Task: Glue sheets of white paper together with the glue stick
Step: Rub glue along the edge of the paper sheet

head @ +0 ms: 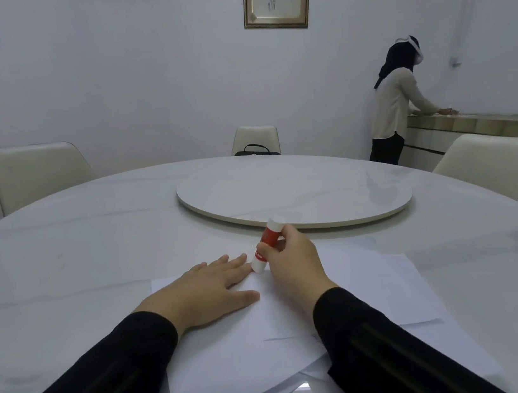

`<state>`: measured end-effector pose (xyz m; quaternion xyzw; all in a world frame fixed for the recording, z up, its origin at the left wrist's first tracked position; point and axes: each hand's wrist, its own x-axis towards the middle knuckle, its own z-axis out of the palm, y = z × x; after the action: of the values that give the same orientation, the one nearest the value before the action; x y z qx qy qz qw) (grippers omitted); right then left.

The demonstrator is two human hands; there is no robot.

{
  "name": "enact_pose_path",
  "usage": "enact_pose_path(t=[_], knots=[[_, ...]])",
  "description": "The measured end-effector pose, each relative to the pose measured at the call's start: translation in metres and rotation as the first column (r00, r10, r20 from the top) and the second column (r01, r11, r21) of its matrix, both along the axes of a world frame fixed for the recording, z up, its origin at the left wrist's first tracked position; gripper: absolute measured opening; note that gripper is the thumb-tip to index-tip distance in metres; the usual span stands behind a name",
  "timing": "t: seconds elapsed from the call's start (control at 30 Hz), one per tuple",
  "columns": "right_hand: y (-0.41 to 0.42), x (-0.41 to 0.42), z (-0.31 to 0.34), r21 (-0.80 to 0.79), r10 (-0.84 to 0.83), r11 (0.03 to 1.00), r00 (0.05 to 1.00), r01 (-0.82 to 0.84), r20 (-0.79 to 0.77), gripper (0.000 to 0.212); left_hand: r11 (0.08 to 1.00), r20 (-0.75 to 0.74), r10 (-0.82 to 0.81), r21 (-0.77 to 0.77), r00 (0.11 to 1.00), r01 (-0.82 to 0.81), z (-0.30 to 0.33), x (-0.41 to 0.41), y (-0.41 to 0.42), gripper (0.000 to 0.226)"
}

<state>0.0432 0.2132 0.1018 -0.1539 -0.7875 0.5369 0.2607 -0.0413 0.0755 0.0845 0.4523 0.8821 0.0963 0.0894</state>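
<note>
Several white paper sheets (240, 358) lie overlapped on the near part of the round white table (76, 255). My left hand (204, 290) rests flat on the top sheet, fingers spread, pressing it down. My right hand (294, 264) grips a red and white glue stick (266, 245), tilted, its lower white end touching the far edge of the top sheet just beside my left fingertips. Another sheet (397, 287) pokes out to the right underneath.
A large white turntable (300, 190) sits in the table's middle, just beyond the glue stick. Cream chairs (34, 171) stand around the table; a black bag (256, 150) lies on the far one. A person (397, 103) stands at a counter at the back right.
</note>
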Motion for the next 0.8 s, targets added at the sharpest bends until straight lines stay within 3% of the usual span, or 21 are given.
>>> enact_pose_path(t=[0.17, 0.33, 0.8], knots=[[0.0, -0.001, 0.0, 0.117, 0.009, 0.993, 0.998, -0.017, 0.069, 0.018, 1.0, 0.03, 0.008, -0.003, 1.0, -0.008, 0.002, -0.001, 0.001, 0.065], [0.006, 0.004, 0.003, 0.239, -0.09, 0.969, 0.99, 0.062, 0.11, 0.026, 1.0, 0.061, 0.022, -0.022, 0.998, -0.021, 0.005, -0.002, 0.002, 0.065], [0.078, 0.037, 0.004, 0.247, -0.252, 0.945, 0.959, 0.213, 0.134, 0.012, 0.999, 0.106, 0.041, -0.031, 0.994, -0.038, 0.009, -0.002, 0.001, 0.065]])
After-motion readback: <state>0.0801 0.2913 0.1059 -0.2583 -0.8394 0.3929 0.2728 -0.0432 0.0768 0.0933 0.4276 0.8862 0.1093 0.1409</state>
